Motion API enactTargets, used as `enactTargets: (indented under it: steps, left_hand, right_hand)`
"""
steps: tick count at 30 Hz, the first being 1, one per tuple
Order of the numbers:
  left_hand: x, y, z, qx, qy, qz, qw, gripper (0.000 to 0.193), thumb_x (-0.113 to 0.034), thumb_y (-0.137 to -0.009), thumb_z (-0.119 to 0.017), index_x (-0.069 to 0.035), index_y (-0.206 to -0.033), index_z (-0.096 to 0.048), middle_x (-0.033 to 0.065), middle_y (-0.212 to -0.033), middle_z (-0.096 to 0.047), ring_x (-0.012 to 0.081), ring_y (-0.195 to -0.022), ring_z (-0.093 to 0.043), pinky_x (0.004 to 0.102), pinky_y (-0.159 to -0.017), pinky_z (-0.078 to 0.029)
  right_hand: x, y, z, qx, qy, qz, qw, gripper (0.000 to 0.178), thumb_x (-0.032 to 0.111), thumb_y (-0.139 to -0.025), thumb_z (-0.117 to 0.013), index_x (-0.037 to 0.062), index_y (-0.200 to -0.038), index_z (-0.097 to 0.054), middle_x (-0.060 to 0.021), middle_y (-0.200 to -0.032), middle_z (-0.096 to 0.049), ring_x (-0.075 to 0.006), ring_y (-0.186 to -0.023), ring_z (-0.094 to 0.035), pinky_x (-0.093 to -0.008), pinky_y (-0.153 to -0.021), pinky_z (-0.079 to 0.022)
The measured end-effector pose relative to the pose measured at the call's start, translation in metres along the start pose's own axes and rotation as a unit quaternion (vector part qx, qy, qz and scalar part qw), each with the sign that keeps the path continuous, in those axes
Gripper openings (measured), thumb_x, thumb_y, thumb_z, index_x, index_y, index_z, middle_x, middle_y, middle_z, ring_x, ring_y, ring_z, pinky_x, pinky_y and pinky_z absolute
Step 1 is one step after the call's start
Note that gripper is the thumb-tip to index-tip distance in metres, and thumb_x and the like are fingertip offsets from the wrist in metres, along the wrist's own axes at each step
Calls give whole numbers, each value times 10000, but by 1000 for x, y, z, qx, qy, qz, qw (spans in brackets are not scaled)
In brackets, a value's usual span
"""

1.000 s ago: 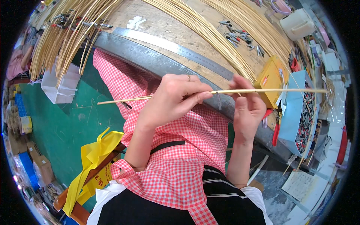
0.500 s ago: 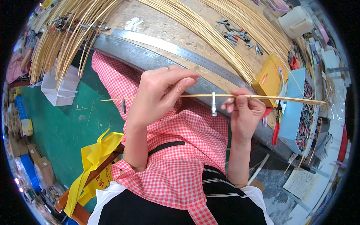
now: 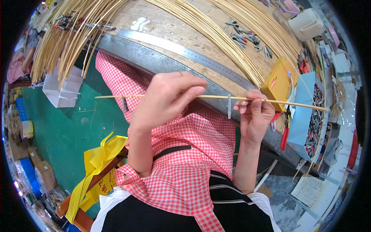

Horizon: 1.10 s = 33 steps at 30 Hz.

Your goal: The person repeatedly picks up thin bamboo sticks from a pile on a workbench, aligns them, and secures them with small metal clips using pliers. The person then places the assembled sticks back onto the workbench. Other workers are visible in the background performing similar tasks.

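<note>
A thin bamboo strip [image 3: 216, 96] runs crosswise above my lap, slightly lower at its right end. My left hand [image 3: 170, 98] is closed around it, fingers curled over and thumb along the near side. Farther right, my right hand [image 3: 255, 114] pinches the strip between thumb and fingers. Between the hands a pale metal clip [image 3: 229, 107] hangs on the strip. Left of my left hand sits a dark clip [image 3: 125, 103], also on the strip. The part of the strip inside my left fist is hidden.
A steel ruler [image 3: 189, 53] lies along the wooden table [image 3: 170, 34], with bundles of bamboo strips [image 3: 216, 36] behind it. Loose clips [image 3: 241, 36] are scattered there. At right stand a yellow box [image 3: 276, 83], a blue box [image 3: 299, 127] of clips, and red-handled pliers [image 3: 285, 133].
The bamboo strip has shifted left and its right end dips lower. The pale clip has turned edge-on and sits a little farther right. Both hands keep hold of the strip.
</note>
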<state>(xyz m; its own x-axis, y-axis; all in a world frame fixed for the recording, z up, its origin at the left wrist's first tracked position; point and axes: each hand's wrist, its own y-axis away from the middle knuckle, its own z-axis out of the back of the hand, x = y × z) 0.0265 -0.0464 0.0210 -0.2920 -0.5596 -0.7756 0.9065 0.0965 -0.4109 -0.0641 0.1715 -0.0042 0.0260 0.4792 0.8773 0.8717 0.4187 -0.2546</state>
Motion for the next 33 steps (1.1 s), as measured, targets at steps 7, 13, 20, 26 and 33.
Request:
enactTargets:
  steps: [7,13,20,26,33]
  left_hand:
    - [-1,-4,-18,31,13,-30,999,101,-66,-812,-684,-15,-896,-705,85,-729,-644,208,-644,-637,301,-583,-494]
    - [-7,-2,-21,0,2,-38,999,142,-47,-765,-719,-25,-905,-712,81,-741,-645,206,-650,-630,296,-572,-488]
    - [-13,0,-26,-57,4,-50,997,177,-20,-741,-728,-36,-917,-717,83,-742,-639,213,-636,-632,296,-550,-487]
    - [-15,0,-29,-68,8,-66,995,185,-14,-727,-736,-32,-909,-713,85,-736,-632,214,-633,-634,296,-543,-486]
    - [-15,1,-28,-68,-13,-78,995,183,-11,-725,-734,-23,-906,-711,89,-742,-634,218,-633,-636,295,-540,-488]
  right_hand:
    - [5,-5,9,28,17,50,998,277,225,-941,-593,-48,-972,-630,-115,-844,-571,-162,-651,-569,-344,-620,-566]
    - [7,-6,14,42,13,61,997,261,203,-946,-585,-50,-995,-627,-128,-868,-576,-182,-700,-589,-328,-636,-558]
    - [10,-3,3,140,290,55,945,230,19,-881,-620,-47,-1100,-647,-135,-993,-631,-168,-842,-625,-260,-718,-509]
    - [11,6,-9,65,176,-48,981,190,-73,-860,-602,-106,-1041,-646,-85,-769,-637,-123,-655,-601,-215,-601,-491]
    - [10,6,-10,58,166,-71,982,165,-91,-855,-585,-101,-1000,-663,-92,-779,-642,-118,-615,-586,-228,-551,-489]
